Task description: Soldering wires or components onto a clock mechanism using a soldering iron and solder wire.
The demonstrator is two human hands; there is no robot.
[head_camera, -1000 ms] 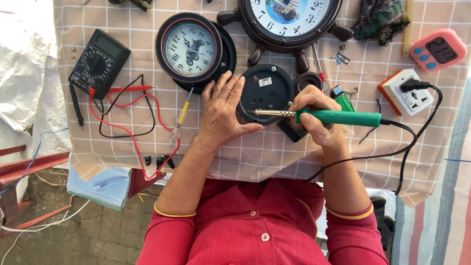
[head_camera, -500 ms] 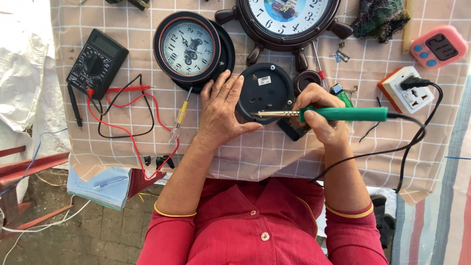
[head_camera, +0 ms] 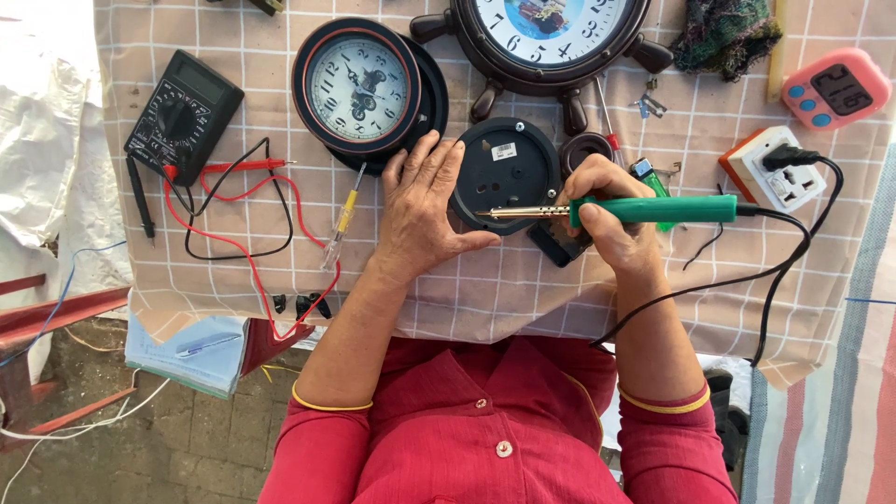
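Left hand [head_camera: 425,219] lay palm-down, fingers spread, pressed flat against the left edge of the round black clock back [head_camera: 505,175], a matte plastic disc with a small white label, lying on the worktop [head_camera: 523,280] at centre. Right hand [head_camera: 611,219] was closed in a pen-like grip around the green handle of the soldering iron [head_camera: 616,210]; its brass-coloured metal shaft ran horizontally, tip over the lower part of the disc. Whether the tip touched the plastic, cannot tell. The iron's black cable looped right toward the white socket block [head_camera: 773,173] with orange edge.

The worktop was covered with a beige checked cloth. Above the left hand: round alarm clock [head_camera: 358,86], black-and-red rim, glossy white dial. Top centre: dark wooden ship-wheel clock [head_camera: 541,37]. Far left: black multimeter [head_camera: 182,117] with red and black leads [head_camera: 243,201]. A clear-handled screwdriver [head_camera: 342,219] lay just beside the left hand. Pink digital timer [head_camera: 835,89] at upper right.

Versus half a second before: both hands, the iron and the disc held essentially the same positions; no object on the cloth had shifted.
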